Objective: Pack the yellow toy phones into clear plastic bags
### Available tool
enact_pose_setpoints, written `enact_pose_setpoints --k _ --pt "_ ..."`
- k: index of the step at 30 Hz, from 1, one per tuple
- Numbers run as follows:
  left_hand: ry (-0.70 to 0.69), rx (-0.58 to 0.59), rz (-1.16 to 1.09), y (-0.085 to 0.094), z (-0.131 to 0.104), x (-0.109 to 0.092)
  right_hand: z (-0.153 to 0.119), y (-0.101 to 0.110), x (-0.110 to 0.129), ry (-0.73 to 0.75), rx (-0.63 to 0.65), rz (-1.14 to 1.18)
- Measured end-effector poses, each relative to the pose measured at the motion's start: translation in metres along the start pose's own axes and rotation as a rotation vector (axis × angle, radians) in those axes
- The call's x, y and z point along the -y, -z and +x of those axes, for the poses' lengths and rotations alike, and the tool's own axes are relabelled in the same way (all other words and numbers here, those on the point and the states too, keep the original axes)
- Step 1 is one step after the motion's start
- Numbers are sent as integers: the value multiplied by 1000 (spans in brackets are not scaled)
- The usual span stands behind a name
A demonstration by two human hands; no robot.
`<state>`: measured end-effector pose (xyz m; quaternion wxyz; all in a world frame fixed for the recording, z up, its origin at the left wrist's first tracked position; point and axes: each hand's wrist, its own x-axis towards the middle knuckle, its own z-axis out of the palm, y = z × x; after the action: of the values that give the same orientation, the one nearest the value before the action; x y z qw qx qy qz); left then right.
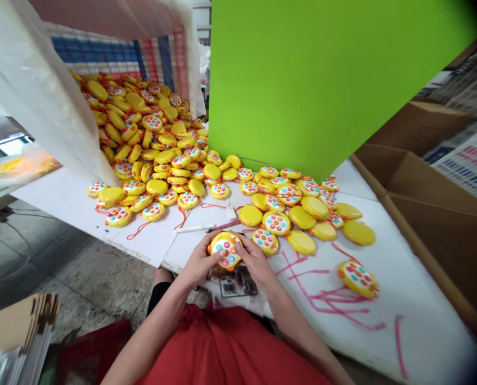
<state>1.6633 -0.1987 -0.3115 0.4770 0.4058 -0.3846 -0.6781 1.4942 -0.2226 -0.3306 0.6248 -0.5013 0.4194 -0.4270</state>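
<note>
Between my two hands is a round yellow toy (226,250) with a white face and coloured buttons, held above the table's front edge. My left hand (201,261) grips its left side, the thumb lying on the white face. On the right side, my right hand (255,259) is closed round the toy's edge. Just beyond lie a white-handled tool (196,228) and many similar yellow toys (276,222). A large heap of the same toys (158,139) spills from a bag at the left. One toy (359,278) sits apart at the right.
A tall green panel (302,80) stands behind the toys. The striped bag with a translucent liner (49,80) rises at the left. An open cardboard box (435,214) is at the right. Clear plastic packaging (238,286) lies below my hands. Flattened cardboard (14,326) is stacked lower left.
</note>
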Motion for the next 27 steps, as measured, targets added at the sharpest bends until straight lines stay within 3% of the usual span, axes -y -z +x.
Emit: enact_pose_setpoints --k 4,10,15,22,25,27 --pt "-38 -89 5 -1 3 7 -4 -6 -1 -82 24 53" --pt "-107 60 117 3 2 14 -5 -10 -10 -17 -20 76" --pt "-141 18 154 5 2 16 -8 -8 -8 -132 32 96" --pt "-63 -6 119 -3 3 11 -15 -5 -4 -120 71 138" --pt "-68 48 192 -8 14 13 -14 2 -10 -125 5 125" --pt "-134 72 346 -6 29 13 -10 15 -15 -98 -131 119"
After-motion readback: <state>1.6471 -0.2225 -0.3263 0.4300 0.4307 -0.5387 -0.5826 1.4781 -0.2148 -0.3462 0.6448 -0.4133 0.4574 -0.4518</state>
